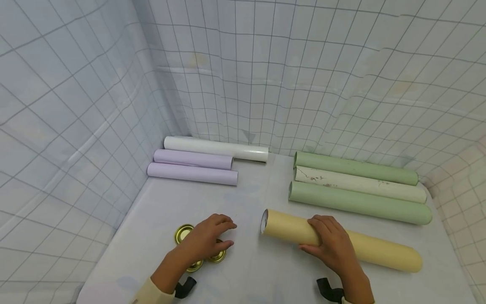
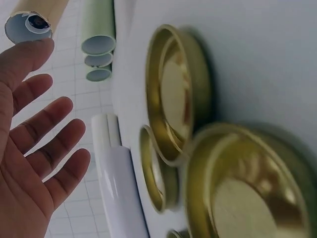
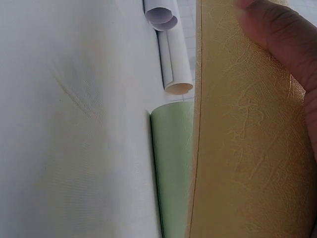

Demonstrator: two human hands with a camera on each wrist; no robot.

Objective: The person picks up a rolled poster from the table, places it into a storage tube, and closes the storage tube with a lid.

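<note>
My right hand (image 1: pixel 334 245) grips a yellow-tan wallpaper roll (image 1: pixel 383 250) near its middle, thumb on the near side and fingers over the top. Fine crinkled embossing covers the roll (image 3: pixel 242 134) in the right wrist view. Inside its hollow left end a dark round thing (image 2: pixel 38 22) shows in the left wrist view. My left hand (image 1: pixel 203 238) is held above several round gold metal lids (image 1: pixel 183 232), partly hiding them. Its fingers (image 2: pixel 47 131) are spread and relaxed, with nothing in them. The lids (image 2: pixel 171 89) lie with their hollow sides up.
At the back left lie a white roll (image 1: pixel 216 148) and two lilac rolls (image 1: pixel 191 174). Two green rolls (image 1: pixel 360 202) lie at the right, with a flower-patterned white roll (image 1: pixel 357 184) between them. White gridded sheeting (image 1: pixel 243 76) walls in the table (image 1: pixel 250 274).
</note>
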